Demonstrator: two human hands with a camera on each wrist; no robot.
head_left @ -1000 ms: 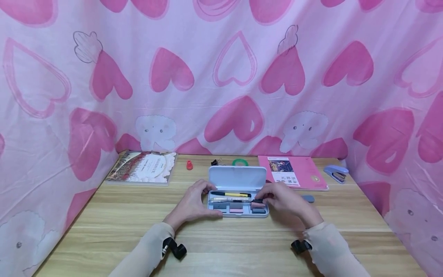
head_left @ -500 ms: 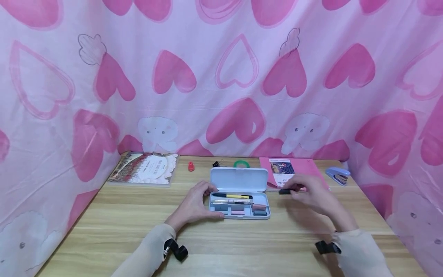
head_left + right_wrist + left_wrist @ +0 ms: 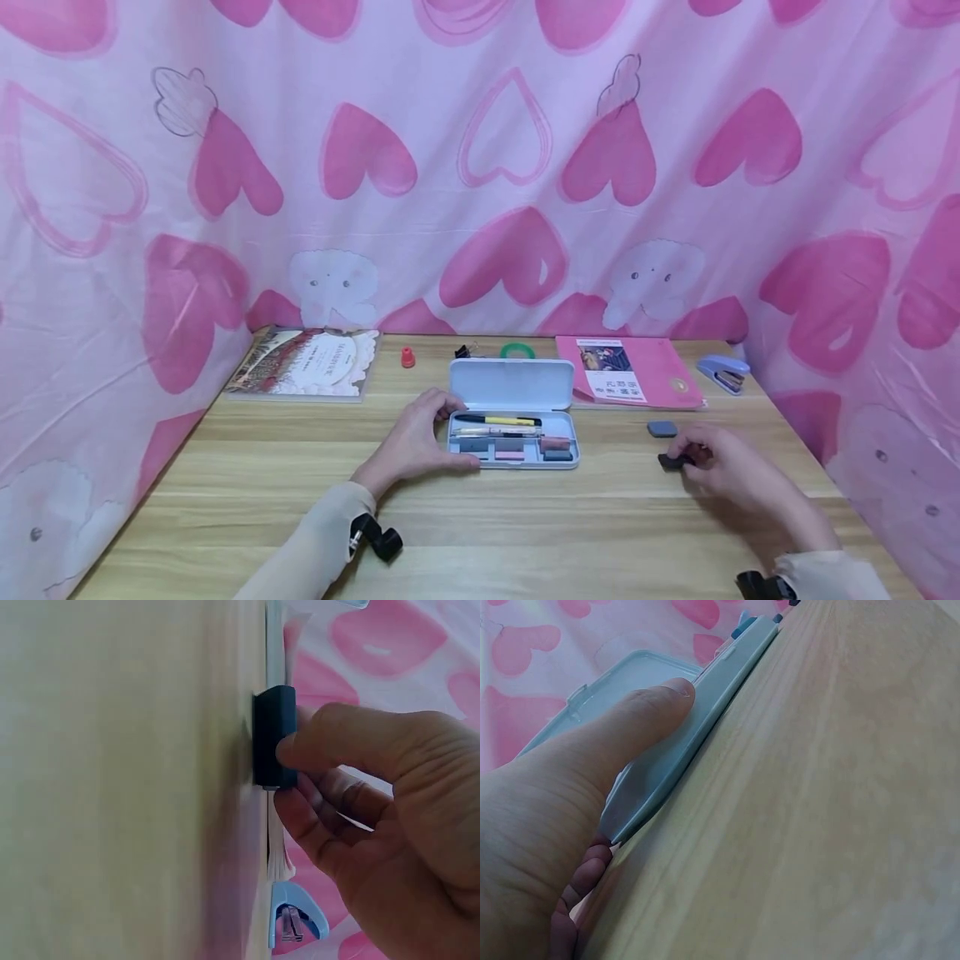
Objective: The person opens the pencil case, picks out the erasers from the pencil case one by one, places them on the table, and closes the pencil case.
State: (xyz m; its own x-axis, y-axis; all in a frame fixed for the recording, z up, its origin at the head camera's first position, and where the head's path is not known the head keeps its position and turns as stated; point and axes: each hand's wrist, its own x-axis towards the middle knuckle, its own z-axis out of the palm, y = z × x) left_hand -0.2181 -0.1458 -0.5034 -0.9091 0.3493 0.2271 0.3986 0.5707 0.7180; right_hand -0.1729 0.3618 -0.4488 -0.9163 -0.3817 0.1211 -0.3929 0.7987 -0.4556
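An open light-blue pencil case [image 3: 512, 385] lies on the wooden table with its lid raised at the back. My left hand [image 3: 411, 442] grips its left end, thumb along the front edge and fingers round behind. Inside are a yellow-and-black pen [image 3: 504, 421], a clear pen [image 3: 487, 432] and several small blocks in grey and pink, one a reddish block [image 3: 555, 443]. To the right, my right hand [image 3: 731, 471] pinches a small black block [image 3: 274, 735] between thumb and fingers, right at the tabletop. Just behind it lies a blue-grey block [image 3: 662, 429].
Along the back are a picture-covered book [image 3: 303, 367], a red stamp-like piece [image 3: 408, 357], a black binder clip [image 3: 465, 351], a green tape ring [image 3: 517, 351], a pink book [image 3: 660, 375] and a lilac stapler [image 3: 723, 372]. A heart-patterned curtain [image 3: 420, 283] encloses the table's back and sides.
My right hand has taken the black block out of the pencil case and carried it rightward, then down to the table before the blue-grey block. The left hand keeps its grip.
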